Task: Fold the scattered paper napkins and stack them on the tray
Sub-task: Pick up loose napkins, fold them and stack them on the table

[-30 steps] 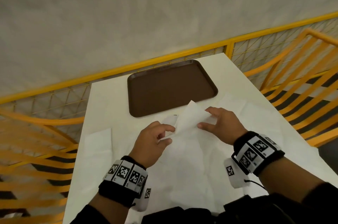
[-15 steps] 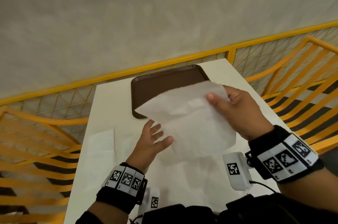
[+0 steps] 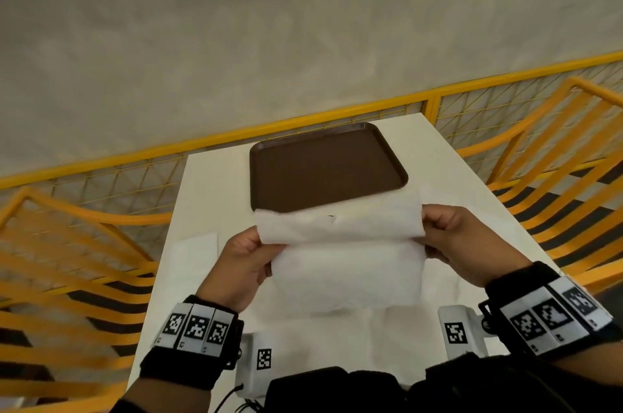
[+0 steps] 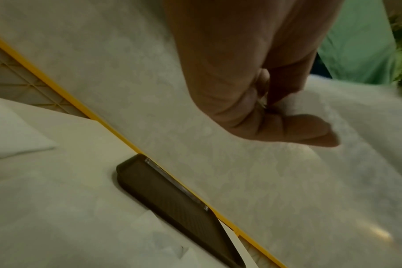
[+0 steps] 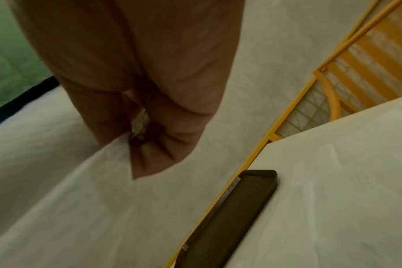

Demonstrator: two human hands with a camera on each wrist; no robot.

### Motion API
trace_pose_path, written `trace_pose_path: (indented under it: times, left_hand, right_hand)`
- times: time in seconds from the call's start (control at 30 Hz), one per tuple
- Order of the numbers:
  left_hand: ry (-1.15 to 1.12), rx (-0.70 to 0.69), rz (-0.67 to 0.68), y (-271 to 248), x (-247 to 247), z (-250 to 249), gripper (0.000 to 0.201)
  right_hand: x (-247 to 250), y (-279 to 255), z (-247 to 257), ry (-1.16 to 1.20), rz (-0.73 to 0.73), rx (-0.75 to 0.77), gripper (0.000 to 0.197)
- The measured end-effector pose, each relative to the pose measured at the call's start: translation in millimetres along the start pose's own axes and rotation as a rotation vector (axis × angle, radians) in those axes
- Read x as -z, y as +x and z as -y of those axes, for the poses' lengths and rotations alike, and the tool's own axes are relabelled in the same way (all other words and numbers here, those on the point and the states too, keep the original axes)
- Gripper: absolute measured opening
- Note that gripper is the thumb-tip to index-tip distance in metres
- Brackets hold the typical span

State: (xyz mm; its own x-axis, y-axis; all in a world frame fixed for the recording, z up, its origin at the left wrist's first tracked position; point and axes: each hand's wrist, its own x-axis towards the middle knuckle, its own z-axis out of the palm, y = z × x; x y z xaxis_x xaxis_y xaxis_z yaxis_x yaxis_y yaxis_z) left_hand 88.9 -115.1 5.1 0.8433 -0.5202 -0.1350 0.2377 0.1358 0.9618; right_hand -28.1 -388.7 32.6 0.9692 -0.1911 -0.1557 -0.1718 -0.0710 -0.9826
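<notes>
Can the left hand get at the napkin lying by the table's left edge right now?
Probably not yet: the left hand is pinching the held napkin. The path to the flat napkin looks clear.

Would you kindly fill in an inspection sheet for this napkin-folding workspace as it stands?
Surface: white table, napkins lying on it.
Job's things: brown tray holds no napkins; held napkin raised, top edge curling over; loose napkin at left.
Clutter: nothing seen.
Grippers: left hand and right hand each pinch a side of the held napkin.
Cables: thin black leads by the wrist units.
Surroundings: yellow railing, yellow chairs, plaster wall.
</notes>
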Motion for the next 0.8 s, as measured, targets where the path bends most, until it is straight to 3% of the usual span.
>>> trace_pose_path:
  times: [0.13,0.23,0.3,0.4,0.5,0.57,0.63,0.73,0.8]
  left_hand:
    - [0.090,0.006,0.036,-4.8,12.3,-5.1,0.011]
    - [0.191,-0.071,0.090,-9.3,19.4,-10.1,0.004]
    - [0.235,-0.114,0.117,-11.7,21.9,-14.4,0.002]
    - [0.330,-0.140,0.159,-16.7,26.4,-19.4,0.016]
    - [0.529,-0.106,0.233,-25.2,33.0,-33.0,0.032]
    - [0.667,-0.073,0.298,-30.2,32.9,-43.3,0.041]
    - [0.708,-0.047,0.276,-31.5,23.8,-46.9,0.052]
    - [0.892,-0.115,0.178,-26.6,3.3,-40.3,0.049]
    - [0.980,-0.173,0.146,-23.4,-6.2,-33.4,0.032]
  right_hand:
    - [-4.8,-3.5,7.2,0.128,-0.001,-0.081,0.033]
    - [-9.6,-3.6,9.8,0.245,0.034,-0.086,0.030]
    - [-11.6,-2.7,7.3,0.134,0.038,-0.040,0.017]
    - [-15.0,-2.0,4.5,-0.239,-0.022,0.089,0.007]
    - [-22.9,-2.2,6.3,-0.464,-0.098,0.305,0.019]
    - [-27.4,-2.3,6.1,-0.583,-0.087,0.478,0.024]
    - [-34.4,-3.0,9.4,-0.665,-0.039,0.608,0.023]
    - [-46.0,-4.5,19.1,-0.719,0.039,0.700,0.020]
    - [-51.0,-4.4,22.2,-0.730,0.063,0.735,0.021]
